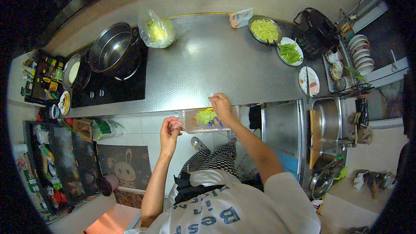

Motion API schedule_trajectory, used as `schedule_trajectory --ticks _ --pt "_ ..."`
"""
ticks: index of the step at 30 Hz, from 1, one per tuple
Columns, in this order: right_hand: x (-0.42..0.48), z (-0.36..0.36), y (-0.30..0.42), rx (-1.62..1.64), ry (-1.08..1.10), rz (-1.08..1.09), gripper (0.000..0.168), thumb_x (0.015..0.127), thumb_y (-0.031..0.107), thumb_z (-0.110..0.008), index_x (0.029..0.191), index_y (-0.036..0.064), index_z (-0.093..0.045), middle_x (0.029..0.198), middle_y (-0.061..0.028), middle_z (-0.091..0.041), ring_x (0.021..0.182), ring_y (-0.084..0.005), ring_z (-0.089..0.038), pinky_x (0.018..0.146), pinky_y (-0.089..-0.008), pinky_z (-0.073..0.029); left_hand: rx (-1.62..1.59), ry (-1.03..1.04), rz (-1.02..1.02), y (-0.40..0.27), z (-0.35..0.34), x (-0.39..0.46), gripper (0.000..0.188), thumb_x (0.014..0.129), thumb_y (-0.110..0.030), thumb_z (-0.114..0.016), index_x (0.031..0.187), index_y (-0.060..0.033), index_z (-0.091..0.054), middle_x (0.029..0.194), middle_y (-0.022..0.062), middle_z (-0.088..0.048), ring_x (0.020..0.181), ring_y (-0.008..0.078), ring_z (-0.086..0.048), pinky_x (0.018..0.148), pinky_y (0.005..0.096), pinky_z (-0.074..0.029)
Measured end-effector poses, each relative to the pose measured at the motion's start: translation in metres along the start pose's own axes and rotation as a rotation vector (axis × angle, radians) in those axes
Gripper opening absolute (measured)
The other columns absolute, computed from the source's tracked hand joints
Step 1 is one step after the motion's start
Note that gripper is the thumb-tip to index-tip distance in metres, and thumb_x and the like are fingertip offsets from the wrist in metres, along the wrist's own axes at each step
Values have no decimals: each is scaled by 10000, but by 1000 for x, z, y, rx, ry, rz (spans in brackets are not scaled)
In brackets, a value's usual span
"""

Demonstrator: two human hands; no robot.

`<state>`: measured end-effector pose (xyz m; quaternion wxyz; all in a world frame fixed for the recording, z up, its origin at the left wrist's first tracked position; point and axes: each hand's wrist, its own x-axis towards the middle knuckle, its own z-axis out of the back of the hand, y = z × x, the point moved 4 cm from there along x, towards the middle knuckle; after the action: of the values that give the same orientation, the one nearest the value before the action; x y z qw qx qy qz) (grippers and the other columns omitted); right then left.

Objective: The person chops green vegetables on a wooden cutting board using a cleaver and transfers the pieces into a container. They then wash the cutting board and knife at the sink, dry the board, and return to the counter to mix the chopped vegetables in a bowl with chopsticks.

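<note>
Below the front edge of the steel counter is a translucent plastic container (pixel 191 126). Inside it lie pale green vegetable pieces (pixel 205 116) beside something yellow and blue that I cannot identify. My left hand (pixel 170 129) is by the container's left edge with its fingers curled; whether it grips the edge is unclear. Over the container's far right side, my right hand (pixel 221 105) reaches up to the counter's edge, thumb and fingertips drawn together. Anything between those fingertips is too small to make out.
A deep metal pot (pixel 112 50) and a pan (pixel 72 71) stand on the black cooktop (pixel 83 97). Beside them sits a plastic bag of cabbage (pixel 157 34). Chopped greens fill a bowl (pixel 265 31); a knife (pixel 307 81) lies across a plate (pixel 313 79) near the sink (pixel 326 126).
</note>
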<state>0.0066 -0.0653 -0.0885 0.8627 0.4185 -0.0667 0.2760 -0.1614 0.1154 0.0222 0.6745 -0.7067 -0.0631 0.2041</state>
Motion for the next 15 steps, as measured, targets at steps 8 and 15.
schedule_trajectory --ticks 8,15 --pt "-41 -23 30 -99 304 336 154 746 105 -585 852 11 -644 912 -110 -582 968 -264 -555 805 -351 -490 41 -48 36 -3 3 -3 275 828 35 -491 1089 -53 -490 931 29 -605 773 122 -605 663 251 -497" --pt "-53 -16 -17 -473 407 480 141 707 114 -588 818 47 -644 862 -62 -560 872 -227 -569 746 -340 -504 -8 -7 61 0 -2 4 268 827 34 -471 1079 -55 -499 902 25 -615 762 117 -600 641 249 -496"
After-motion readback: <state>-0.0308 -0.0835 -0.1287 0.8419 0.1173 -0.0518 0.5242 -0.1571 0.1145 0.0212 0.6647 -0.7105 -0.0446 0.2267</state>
